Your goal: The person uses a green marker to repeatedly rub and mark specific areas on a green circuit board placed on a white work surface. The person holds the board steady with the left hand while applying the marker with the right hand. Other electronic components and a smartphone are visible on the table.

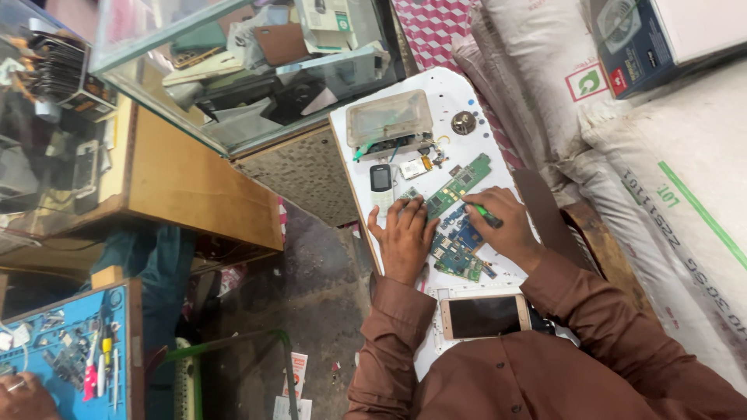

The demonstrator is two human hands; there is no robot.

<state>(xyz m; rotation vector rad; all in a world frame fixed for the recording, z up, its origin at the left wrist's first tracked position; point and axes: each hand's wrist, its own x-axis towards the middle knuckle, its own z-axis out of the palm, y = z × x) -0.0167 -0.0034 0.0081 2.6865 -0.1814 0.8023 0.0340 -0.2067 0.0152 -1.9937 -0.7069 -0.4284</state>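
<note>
Here the left hand (405,233) lies spread on circuit boards (459,233); the right hand's (506,225) grip pinches a green tool (486,214).

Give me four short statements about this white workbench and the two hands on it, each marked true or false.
1. The right hand holds a green-handled tool. True.
2. The left hand lifts the gold smartphone. False: it rests flat by the green circuit boards; the phone lies near the person's body.
3. A small grey keypad phone lies on the white workbench. True.
4. The clear plastic box is between the hands. False: it sits beyond them.
</note>
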